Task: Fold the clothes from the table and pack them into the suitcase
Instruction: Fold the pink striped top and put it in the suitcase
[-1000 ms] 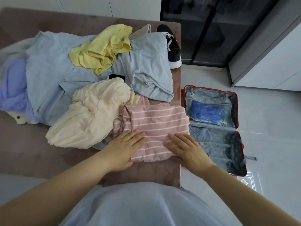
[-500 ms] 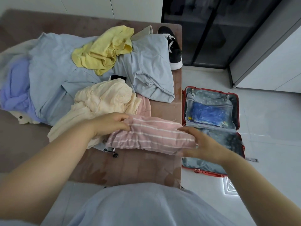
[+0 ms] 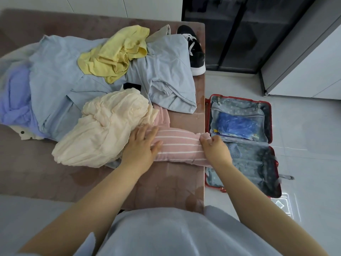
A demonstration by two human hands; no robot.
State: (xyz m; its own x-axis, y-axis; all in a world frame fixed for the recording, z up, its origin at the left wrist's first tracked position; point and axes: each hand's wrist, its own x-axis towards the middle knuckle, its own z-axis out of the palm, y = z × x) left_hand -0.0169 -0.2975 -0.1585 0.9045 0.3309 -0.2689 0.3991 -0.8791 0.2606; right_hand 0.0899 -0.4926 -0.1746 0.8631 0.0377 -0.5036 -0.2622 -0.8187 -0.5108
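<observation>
Changed since half a second ago: the pink striped top (image 3: 178,145), then held up between both hands, now lies folded narrow on the table (image 3: 147,182), and the left hand (image 3: 142,145) has opened. Left hand: fingers spread, flat on the top's left end. Right hand (image 3: 215,148): fingers curled, pinching the right end at the table edge. Top's long axis: hand to hand. Suitcase (image 3: 271,124): open on the floor, just beyond the right hand, the nearer one; the transfer likely goes rightward and down. Cream garment (image 3: 103,133): against the left hand's outer side.
</observation>
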